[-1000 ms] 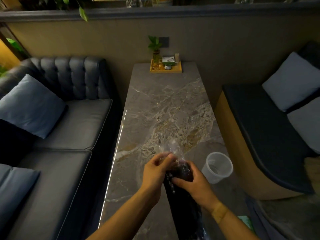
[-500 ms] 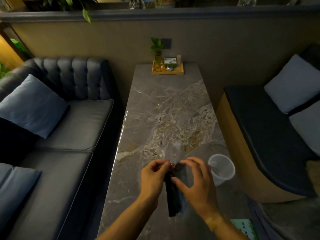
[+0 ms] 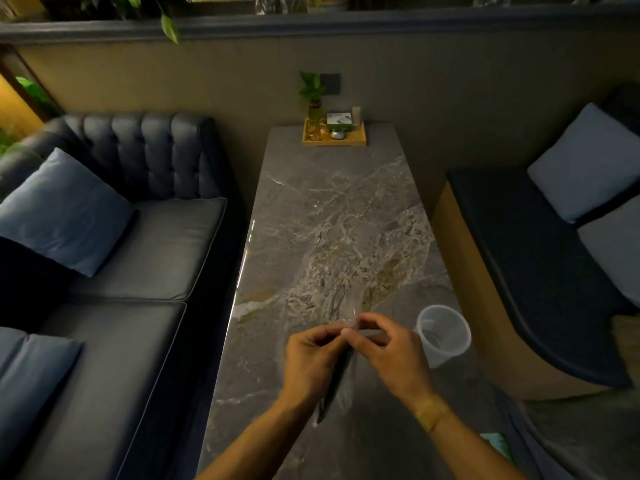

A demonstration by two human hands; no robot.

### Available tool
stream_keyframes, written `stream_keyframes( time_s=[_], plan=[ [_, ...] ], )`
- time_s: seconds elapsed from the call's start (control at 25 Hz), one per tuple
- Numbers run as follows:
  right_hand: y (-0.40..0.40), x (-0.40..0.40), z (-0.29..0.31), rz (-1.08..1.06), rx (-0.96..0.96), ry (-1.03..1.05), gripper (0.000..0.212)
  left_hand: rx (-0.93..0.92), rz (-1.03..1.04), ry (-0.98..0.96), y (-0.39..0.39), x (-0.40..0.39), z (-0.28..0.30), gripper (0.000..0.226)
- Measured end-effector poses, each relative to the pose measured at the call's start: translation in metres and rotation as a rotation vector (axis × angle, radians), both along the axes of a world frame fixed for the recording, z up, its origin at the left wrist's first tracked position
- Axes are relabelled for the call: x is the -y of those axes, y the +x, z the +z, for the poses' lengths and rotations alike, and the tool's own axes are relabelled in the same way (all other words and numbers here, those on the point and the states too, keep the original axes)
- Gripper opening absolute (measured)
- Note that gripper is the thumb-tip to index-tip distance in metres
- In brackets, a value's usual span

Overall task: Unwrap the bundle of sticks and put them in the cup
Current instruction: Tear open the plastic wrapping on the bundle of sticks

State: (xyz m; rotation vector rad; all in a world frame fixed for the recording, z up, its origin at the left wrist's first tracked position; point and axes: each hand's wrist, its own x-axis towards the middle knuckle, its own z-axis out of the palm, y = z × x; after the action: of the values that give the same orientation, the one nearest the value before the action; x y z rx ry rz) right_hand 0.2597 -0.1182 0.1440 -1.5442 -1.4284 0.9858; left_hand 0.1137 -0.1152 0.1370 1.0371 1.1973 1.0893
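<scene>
A dark bundle of sticks [image 3: 337, 382] in a clear plastic wrapper hangs over the near end of the marble table [image 3: 332, 209]. My left hand [image 3: 310, 360] and my right hand [image 3: 391, 355] both pinch its top end, fingertips meeting, with the clear wrapper's loose end [image 3: 349, 306] sticking up just beyond them. Most of the bundle is hidden between the hands; its lower tip shows near my left wrist. A clear plastic cup [image 3: 444, 334] stands upright on the table just right of my right hand, holding no sticks.
A yellow tray [image 3: 334, 142] with a small plant and small items sits at the table's far end. A dark tufted sofa [image 3: 138, 237] with blue cushions runs along the left. A bench [image 3: 526, 271] with pale cushions is on the right.
The bundle has swung from broad and upright to a thin, slanted shape between my hands. My right hand has closed from spread fingers to a pinch at the wrapper's top beside the left.
</scene>
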Motion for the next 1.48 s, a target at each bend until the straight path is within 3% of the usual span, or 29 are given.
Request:
stream_keyframes(
  time_s=[0.12,0.28,0.52,1.0,1.08,1.16,1.24,1.36,1.48],
  plan=[
    [-0.001,0.001,-0.003,-0.027,0.053,0.042,0.009,0.012,-0.015,-0.022,-0.001,0.0,-0.002,0.011],
    [0.003,0.0,-0.009,-0.042,0.038,0.034,0.01,-0.067,-0.008,-0.04,-0.004,-0.002,-0.006,0.01],
    [0.029,-0.011,-0.012,-0.25,-0.225,0.0,0.017,-0.065,0.134,-0.054,-0.012,-0.01,-0.007,0.007],
    [0.067,-0.015,-0.006,-0.15,-0.439,-0.144,0.003,0.094,0.059,-0.127,-0.02,-0.015,-0.002,0.007],
    [0.071,-0.014,-0.004,-0.134,-0.448,-0.168,0.008,0.104,0.05,-0.131,-0.019,-0.015,-0.003,0.009],
    [0.073,-0.013,0.003,-0.104,-0.32,-0.09,0.029,0.082,0.039,-0.117,-0.018,-0.015,-0.005,0.01],
    [0.069,-0.013,0.019,-0.076,-0.032,0.101,0.046,0.045,0.014,-0.094,-0.016,-0.013,-0.007,0.01],
    [0.056,-0.018,0.041,0.089,0.427,0.394,0.034,-0.001,-0.014,-0.061,-0.011,-0.011,-0.01,0.006],
    [0.045,-0.021,0.051,0.185,0.576,0.409,0.019,-0.026,-0.011,-0.048,-0.008,-0.009,-0.011,0.006]
  ],
)
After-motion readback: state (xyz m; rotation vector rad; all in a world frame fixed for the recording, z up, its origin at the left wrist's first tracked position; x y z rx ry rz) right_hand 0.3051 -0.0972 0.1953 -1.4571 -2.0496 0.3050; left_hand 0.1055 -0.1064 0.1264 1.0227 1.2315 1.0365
